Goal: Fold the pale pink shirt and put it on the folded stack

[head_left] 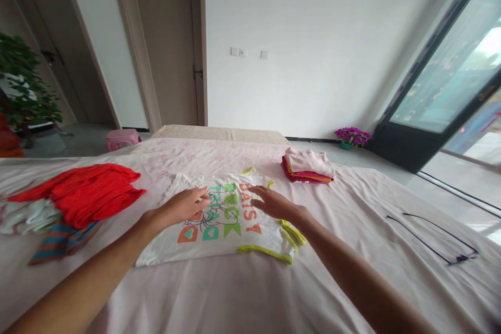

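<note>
A white sleeveless top (219, 250) with yellow-green trim and a colourful letter print lies spread flat on the pink sheet, its neck end toward the right. Over the hem half of its print is my left hand (187, 207), fingers stretched out and holding nothing. My right hand (277, 203) is over the "DAISY" lettering near the neck end, its fingers apart and free of cloth. Whether either palm presses on the fabric I cannot tell. Part of the print is hidden beneath both hands.
Left of the top lie a heaped red garment (94, 193), whitish cloth (33, 216) and a blue-brown striped piece (58, 242). A folded clothes stack (309, 165) sits at the back right. Eyeglasses (438, 240) rest at the right. A pink stool (122, 139) stands beyond the bed.
</note>
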{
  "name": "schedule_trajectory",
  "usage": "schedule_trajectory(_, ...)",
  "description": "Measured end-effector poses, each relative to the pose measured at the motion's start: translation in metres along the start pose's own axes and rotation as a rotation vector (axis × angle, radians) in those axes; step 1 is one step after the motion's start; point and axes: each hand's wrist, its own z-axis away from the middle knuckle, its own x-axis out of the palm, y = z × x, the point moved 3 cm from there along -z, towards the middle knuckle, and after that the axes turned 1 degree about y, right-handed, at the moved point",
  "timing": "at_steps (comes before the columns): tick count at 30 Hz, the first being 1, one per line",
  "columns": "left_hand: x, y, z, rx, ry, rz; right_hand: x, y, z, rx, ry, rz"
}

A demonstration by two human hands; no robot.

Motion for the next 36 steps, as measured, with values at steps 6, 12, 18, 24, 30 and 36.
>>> schedule_trajectory(6, 0.050, -0.031, -0.047, 0.008, 0.107, -0.162, 0.053, 0.002, -0.042, -0.137, -0.040, 0.215)
schedule_trajectory(12, 0.067, -0.083, -0.042, -0.155, 0.257, -0.357, 0.033, 0.049, -0.056, 0.143, 0.005, 0.187)
schedule_trajectory(18, 0.068, -0.083, -0.043, -0.177, 0.254, -0.370, 0.008, 0.082, -0.096, 0.515, 0.208, 0.274)
schedule_trajectory(24, 0.066, -0.084, -0.043, -0.168, 0.240, -0.362, 0.025, 0.102, -0.128, 0.615, 0.206, 0.296)
schedule_trajectory(30, 0.069, -0.087, -0.045, -0.183, 0.238, -0.364, 0.026, 0.114, -0.139, 0.602, 0.237, 0.299)
schedule_trajectory(36, 0.066, -0.087, -0.048, -0.275, 0.215, -0.422, 0.024, 0.136, -0.143, 0.669, 0.132, 0.289)
